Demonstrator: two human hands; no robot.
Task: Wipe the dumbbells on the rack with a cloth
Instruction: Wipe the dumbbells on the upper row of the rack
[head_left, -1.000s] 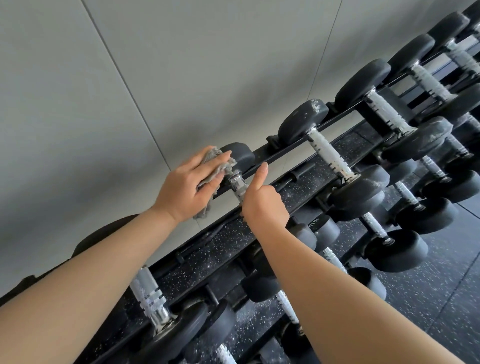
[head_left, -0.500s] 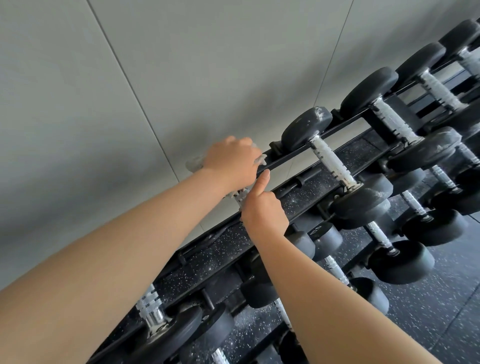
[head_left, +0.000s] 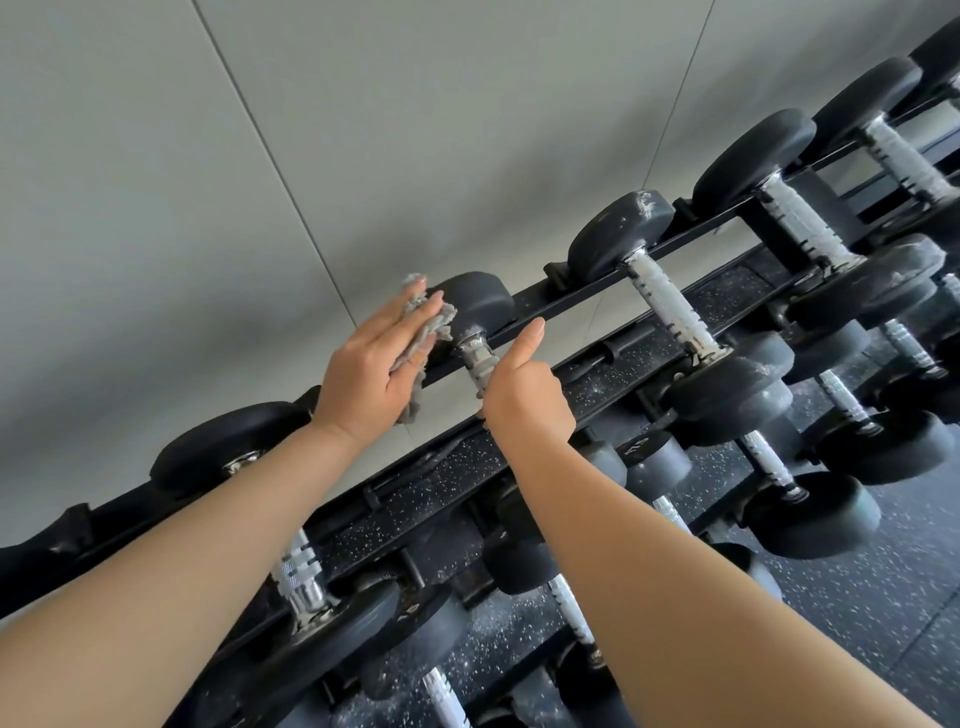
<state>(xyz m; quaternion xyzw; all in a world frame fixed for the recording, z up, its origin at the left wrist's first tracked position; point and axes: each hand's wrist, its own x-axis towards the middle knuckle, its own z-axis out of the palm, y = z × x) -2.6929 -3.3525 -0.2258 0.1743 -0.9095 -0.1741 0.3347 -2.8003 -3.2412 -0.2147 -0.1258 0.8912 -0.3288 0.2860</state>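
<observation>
A small black dumbbell lies on the top tier of the black rack, its far head toward the wall. My left hand presses a frayed grey cloth flat against the left side of that head, fingers straight. My right hand grips the dumbbell's chrome handle from the near side, thumb sticking up. The near head is hidden behind my right hand and forearm.
More black dumbbells line the top tier: a scuffed one to the right, bigger ones beyond, another to the left. Lower tiers hold further dumbbells. A grey panelled wall stands right behind the rack; speckled black floor lies lower right.
My left hand has come back off the top of the dumbbell head to its left side and flattened out with the cloth. My right hand stays on the handle.
</observation>
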